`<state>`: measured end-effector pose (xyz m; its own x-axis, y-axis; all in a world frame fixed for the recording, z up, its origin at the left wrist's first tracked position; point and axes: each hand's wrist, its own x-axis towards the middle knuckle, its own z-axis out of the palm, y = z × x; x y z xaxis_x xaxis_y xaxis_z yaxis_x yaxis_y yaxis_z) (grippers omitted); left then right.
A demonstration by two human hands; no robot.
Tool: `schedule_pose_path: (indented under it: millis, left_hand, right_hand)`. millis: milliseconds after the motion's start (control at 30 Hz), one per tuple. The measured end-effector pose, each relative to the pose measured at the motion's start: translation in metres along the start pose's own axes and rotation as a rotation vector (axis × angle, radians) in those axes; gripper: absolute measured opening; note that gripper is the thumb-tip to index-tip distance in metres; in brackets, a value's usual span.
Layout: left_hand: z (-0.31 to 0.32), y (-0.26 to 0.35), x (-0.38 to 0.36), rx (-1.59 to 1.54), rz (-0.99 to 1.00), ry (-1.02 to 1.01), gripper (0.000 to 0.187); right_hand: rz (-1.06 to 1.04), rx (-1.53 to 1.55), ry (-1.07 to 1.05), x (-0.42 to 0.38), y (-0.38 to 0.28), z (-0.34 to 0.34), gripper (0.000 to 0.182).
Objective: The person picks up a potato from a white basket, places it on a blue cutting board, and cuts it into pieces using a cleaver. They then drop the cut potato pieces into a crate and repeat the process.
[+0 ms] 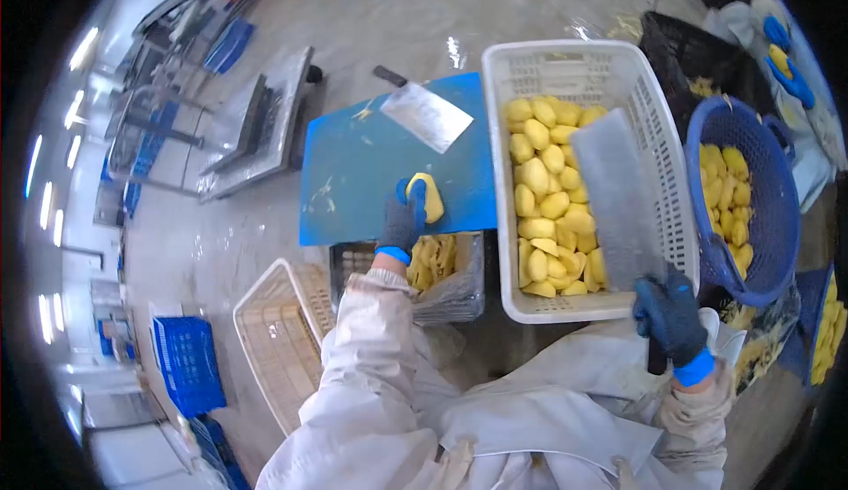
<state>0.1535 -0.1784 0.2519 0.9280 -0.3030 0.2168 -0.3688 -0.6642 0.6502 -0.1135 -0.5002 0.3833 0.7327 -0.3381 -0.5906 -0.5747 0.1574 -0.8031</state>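
My left hand [405, 218], in a dark glove, is closed on a peeled potato [430, 197] that rests on the blue cutting board [358, 167]. In my right hand [673, 315], also gloved, is the dark handle of a large cleaver [618, 191]. Its broad blade extends over the white basket [493, 128], hiding part of what lies there. Peeled yellow potatoes [549, 172], some of them cut, fill much of that basket. A second cleaver [428, 116] lies flat at the far side of the board, its handle past the edge.
Below the board sits a lined crate with yellow pieces [433, 260], beside a cream basket [265, 300]. To the right stands a purple basket [773, 189] of potatoes. Beyond it, another person's blue-gloved hands [791, 79] hold a potato. A metal cart [265, 136] stands left.
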Motion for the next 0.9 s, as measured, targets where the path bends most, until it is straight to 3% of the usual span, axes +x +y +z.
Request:
schedule_pose_path:
  millis: [33, 67, 133, 167, 233, 300, 367, 400, 433, 500, 633, 700, 833, 900]
  left_hand:
    - [-0.002, -0.028, -0.002, 0.531, 0.335, 0.038, 0.030]
    - [0.006, -0.053, -0.004, 0.524, 0.323, 0.062, 0.030]
    - [0.021, -0.086, -0.009, 0.508, 0.200, 0.220, 0.029]
    - [0.016, -0.072, -0.009, 0.499, 0.187, 0.240, 0.029]
    - [0.003, -0.030, -0.012, 0.153, -0.231, 0.106, 0.032]
    - [0.004, -0.031, -0.014, 0.158, -0.237, 0.137, 0.034]
    - [0.004, -0.026, -0.015, 0.245, -0.199, 0.153, 0.034]
    - [0.004, -0.021, -0.015, 0.184, -0.333, 0.155, 0.034]
    - [0.002, -0.017, -0.016, 0.170, -0.340, 0.161, 0.034]
    - [0.001, -0.012, -0.018, 0.097, -0.232, 0.287, 0.026]
    - [0.003, -0.009, -0.017, 0.045, -0.253, 0.289, 0.022]
    - [0.011, -0.013, -0.020, 0.115, -0.199, 0.415, 0.020]
    - [0.010, -0.028, -0.016, 0.081, -0.239, 0.278, 0.020]
    - [0.008, -0.031, -0.017, 0.124, -0.198, 0.240, 0.018]
  right_hand:
    - [-0.007, 0.041, -0.072, 0.003, -0.001, 0.021, 0.013]
    - [-0.124, -0.016, -0.149, 0.007, 0.004, 0.043, 0.017]
    - [-0.183, -0.109, -0.221, 0.008, -0.008, 0.094, 0.016]
    - [-0.275, -0.197, -0.228, 0.017, -0.002, 0.117, 0.019]
    - [-0.345, -0.325, -0.242, 0.034, 0.007, 0.160, 0.023]
    - [-0.669, -0.645, -0.119, 0.047, 0.017, 0.192, 0.027]
    - [-0.680, -0.692, -0.111, 0.048, 0.017, 0.209, 0.029]
    - [-0.684, -0.720, -0.103, 0.048, 0.016, 0.214, 0.031]
    - [-0.687, -0.736, -0.105, 0.046, 0.014, 0.216, 0.031]
    - [-0.707, -0.927, -0.048, 0.042, 0.008, 0.219, 0.031]
    - [-0.680, -0.944, -0.068, 0.051, 0.008, 0.222, 0.026]
    - [-0.692, -1.009, -0.105, 0.055, 0.005, 0.226, 0.027]
    - [-0.734, -1.129, -0.170, 0.071, -0.011, 0.260, 0.030]
    - [-0.480, -1.097, -0.079, 0.089, -0.015, 0.281, 0.028]
